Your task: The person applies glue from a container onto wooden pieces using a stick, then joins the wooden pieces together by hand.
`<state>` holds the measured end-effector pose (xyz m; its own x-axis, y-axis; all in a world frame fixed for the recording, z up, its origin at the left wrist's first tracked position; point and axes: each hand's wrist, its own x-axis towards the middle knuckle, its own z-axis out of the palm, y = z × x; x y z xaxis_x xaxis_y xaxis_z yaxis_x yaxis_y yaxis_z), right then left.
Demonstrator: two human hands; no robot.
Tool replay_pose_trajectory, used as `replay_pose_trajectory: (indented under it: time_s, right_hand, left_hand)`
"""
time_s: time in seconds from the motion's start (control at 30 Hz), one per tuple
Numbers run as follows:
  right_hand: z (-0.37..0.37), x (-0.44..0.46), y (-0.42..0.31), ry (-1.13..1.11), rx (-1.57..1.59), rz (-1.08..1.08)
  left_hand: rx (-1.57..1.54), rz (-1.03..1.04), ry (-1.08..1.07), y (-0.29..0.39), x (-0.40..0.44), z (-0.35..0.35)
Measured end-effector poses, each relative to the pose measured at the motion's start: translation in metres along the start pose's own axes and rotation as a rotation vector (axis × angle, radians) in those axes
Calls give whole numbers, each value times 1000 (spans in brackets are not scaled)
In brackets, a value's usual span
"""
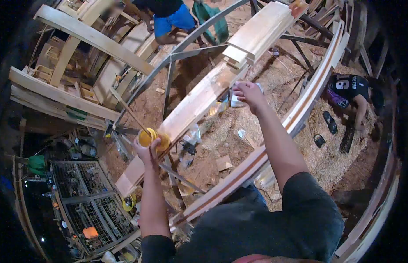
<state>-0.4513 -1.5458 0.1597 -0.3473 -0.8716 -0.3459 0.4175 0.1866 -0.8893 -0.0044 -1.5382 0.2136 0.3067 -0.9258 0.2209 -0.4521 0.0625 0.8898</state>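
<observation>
My left hand is wrapped round a yellow cup with a thin wooden stick standing up out of it. A second amber-yellow round piece is right beside the cup, by the long wooden plank. Over the right edge of that plank is my right hand, its fingers curled together in a pinch; what they hold, if anything, is too small to make out. A short wood block lies across the plank farther along, against a stack of thicker boards.
A curved laminated beam passes in front of my body. Metal frame bars support the boards. One person in blue shorts stands at the back; another bends down at right. Wood shavings cover the ground.
</observation>
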Motion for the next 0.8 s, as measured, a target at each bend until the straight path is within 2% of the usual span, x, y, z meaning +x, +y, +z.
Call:
replay_pose_trajectory:
  time_s: [0.07,0.2,0.33,0.43,0.47,0.57,0.63,0.7,0.77,0.8]
  right_hand:
    - [0,38,-10,9,90,29]
    - [-3,122,-8,166,246,90]
    - [8,156,-16,213,353,25]
    - [6,162,-7,176,299,-45]
    - [4,162,-5,156,286,-87]
    - [3,130,2,145,242,-91]
    - [3,91,7,21,226,-15]
    - [13,41,8,-73,184,35]
    - [27,-19,0,-185,185,75]
    - [36,-46,0,-166,178,114]
  left_hand:
    - [-39,-55,-31,-16,-1,5]
    - [-108,-109,-74,-26,-4,1]
    - [125,-33,-67,-42,-8,-10]
    - [-135,-136,22,-67,-21,-14]
    - [-127,-227,99,-77,-24,-18]
    - [-10,-513,110,-96,-52,-24]
    - [-82,-677,-246,-113,-73,-9]
    - [-167,-639,-558,-105,-107,19]
    - [-373,-659,-709,-20,-116,74]
    - [-532,-793,-718,37,-106,99]
